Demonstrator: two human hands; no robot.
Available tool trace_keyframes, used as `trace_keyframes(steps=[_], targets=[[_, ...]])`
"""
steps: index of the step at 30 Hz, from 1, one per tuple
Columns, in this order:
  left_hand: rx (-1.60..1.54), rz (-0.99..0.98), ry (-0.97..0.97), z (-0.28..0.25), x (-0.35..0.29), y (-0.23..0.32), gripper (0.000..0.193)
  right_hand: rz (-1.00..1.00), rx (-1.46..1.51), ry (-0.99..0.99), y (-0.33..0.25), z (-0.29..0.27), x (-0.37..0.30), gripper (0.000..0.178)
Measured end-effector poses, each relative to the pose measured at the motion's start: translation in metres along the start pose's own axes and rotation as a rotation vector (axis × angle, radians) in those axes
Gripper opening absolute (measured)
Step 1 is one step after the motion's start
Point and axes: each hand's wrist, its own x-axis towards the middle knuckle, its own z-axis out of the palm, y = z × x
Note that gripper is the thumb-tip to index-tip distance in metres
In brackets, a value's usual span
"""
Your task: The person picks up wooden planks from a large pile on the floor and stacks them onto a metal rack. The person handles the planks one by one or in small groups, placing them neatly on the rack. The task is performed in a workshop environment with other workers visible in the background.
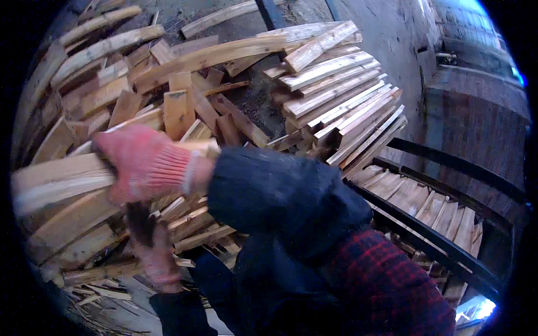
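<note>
A pinkish-red knit glove covers my right hand point(148, 165), which reaches across to the left and is closed over a pale wooden plank point(61, 173). The plank's near part sticks out left of the glove, slightly blurred. Just below it is my left hand point(154, 255), gloved with dark fingers pointing up toward the plank. Blur and the right hand's overlap hide whether those fingers grip anything. Under and around both hands lies a loose heap of rough boards and offcuts point(95, 98).
A neat stack of long thin boards point(342, 95) stands right of the heap. Dark metal rails point(426, 229) run along the right, with more boards point(437, 207) between them. Wood splinters point(106, 294) litter the floor at lower left. A grey wall point(386, 39) rises behind.
</note>
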Motion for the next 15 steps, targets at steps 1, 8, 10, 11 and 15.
trace_keyframes(steps=[1,8,10,11,15], targets=[[0.032,-0.009,-0.112,0.028,-0.004,-0.001,0.072,0.076,0.091,0.035,-0.001,-0.034,-0.023,0.056],[0.039,-0.196,-0.616,0.215,-0.018,0.047,0.071,0.297,1.127,0.662,0.096,-0.165,-0.149,0.051],[0.145,0.039,-0.719,0.261,-0.011,0.05,0.064,0.156,0.937,0.858,0.169,-0.207,-0.196,0.039],[0.289,0.191,-0.746,0.285,-0.009,0.06,0.062,0.373,1.071,0.91,0.201,-0.239,-0.209,0.039],[0.447,-0.099,-0.895,0.297,-0.031,0.033,0.065,0.513,0.48,1.026,0.194,-0.258,-0.256,0.03]])
